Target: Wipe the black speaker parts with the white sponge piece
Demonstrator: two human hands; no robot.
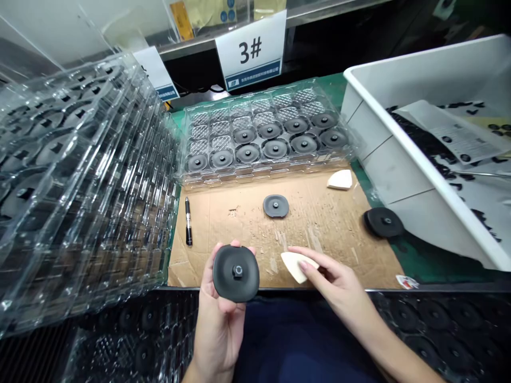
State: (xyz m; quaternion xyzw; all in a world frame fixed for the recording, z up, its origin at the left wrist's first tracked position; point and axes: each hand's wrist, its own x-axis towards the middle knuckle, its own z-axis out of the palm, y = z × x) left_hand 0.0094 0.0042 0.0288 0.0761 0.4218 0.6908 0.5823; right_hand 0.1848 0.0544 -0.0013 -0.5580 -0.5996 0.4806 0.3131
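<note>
My left hand (217, 314) grips a dark, rounded-square plastic part (236, 273) with a small hub in its middle, held up above the table's front edge. My right hand (333, 282) pinches a cream wedge-shaped piece (294, 264) that rests on the brown cardboard sheet (319, 234). Another dark part (275, 206) lies flat on the cardboard beyond my hands. A round black part (384, 222) sits at the cardboard's right edge.
A clear blister tray (263, 133) partly filled with dark parts lies at the back. Stacked clear trays (80, 175) tower on the left. A white bin (403, 159) with black parts and a paper stands right. A black pen (188, 221) and a second cream wedge (340, 180) lie on the cardboard.
</note>
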